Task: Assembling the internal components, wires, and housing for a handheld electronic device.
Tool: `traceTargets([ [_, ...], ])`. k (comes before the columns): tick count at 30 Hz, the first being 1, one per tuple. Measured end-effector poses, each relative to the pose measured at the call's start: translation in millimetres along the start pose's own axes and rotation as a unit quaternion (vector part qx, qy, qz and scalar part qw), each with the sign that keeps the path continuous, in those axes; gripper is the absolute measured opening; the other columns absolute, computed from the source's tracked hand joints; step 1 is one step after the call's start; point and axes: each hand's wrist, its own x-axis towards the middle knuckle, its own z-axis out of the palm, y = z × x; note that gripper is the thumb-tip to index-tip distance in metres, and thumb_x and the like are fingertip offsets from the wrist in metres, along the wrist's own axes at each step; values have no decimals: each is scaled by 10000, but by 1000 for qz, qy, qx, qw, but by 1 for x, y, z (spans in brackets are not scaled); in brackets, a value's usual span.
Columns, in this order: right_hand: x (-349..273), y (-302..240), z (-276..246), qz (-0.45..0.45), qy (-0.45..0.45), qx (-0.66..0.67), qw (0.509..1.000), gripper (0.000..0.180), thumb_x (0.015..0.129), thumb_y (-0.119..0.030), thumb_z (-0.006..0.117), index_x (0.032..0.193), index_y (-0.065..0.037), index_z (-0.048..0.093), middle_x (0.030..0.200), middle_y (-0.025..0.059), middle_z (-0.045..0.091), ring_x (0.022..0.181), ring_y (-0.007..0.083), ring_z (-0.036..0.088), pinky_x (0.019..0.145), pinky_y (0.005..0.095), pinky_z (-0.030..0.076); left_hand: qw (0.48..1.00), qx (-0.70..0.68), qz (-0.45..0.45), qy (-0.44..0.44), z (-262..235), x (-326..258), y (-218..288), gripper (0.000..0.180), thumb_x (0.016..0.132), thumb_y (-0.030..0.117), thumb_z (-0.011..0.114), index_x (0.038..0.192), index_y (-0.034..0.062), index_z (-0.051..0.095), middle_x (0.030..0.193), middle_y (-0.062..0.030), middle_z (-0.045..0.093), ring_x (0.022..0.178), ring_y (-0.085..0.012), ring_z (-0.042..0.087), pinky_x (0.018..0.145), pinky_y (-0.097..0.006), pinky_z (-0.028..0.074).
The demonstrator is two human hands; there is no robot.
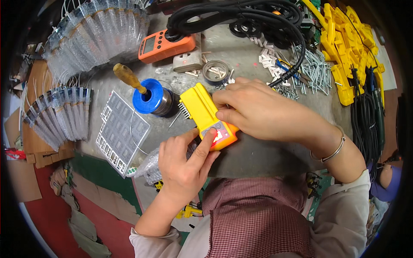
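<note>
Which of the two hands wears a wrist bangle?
The right hand: a silvery bangle circles that wrist; the left hand, with a finger on the yellow device, has none.

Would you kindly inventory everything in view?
device: 1, yellow, centre
spool: 1, blue, left of device
tool: 1, tan handle, in spool
sheet: 1, grey, beside spool
wrapped parts: many, clear, left
meter: 1, orange, top centre
block: 1, grey, by meter
tape roll: 1, grey, beside block
rings: several, black, right of meter
screws: many, silver, upper right
pieces: many, white, beside screws
housings: several, yellow, upper right
cables: several, black, top, right
apron: 1, maroon, bottom
left hand: 1, bare, on device
right hand: 1, bare, on device
</note>
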Motion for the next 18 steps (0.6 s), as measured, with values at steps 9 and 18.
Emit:
traceTargets([
  [9,18,-16,-37,-26,40,-76,996,229,876,-226,612,984,-25,635,927,151,622,966,346,581,872,442,447,999,-23,-38,-1,-13,-3,-5,631,652,183,839,1231,38,636,1100,-176,607,891,-325,596,760,-398,478],
  [18,170,-26,-64,2,-20,-424,905,256,751,-243,714,917,-50,742,995,144,702,989,281,667,786,420,546,978,28,-127,-161,-43,-15,-14,768,664,322,832,1293,1,531,1081,-160,545,998,-344,524,875,-438,424],
])
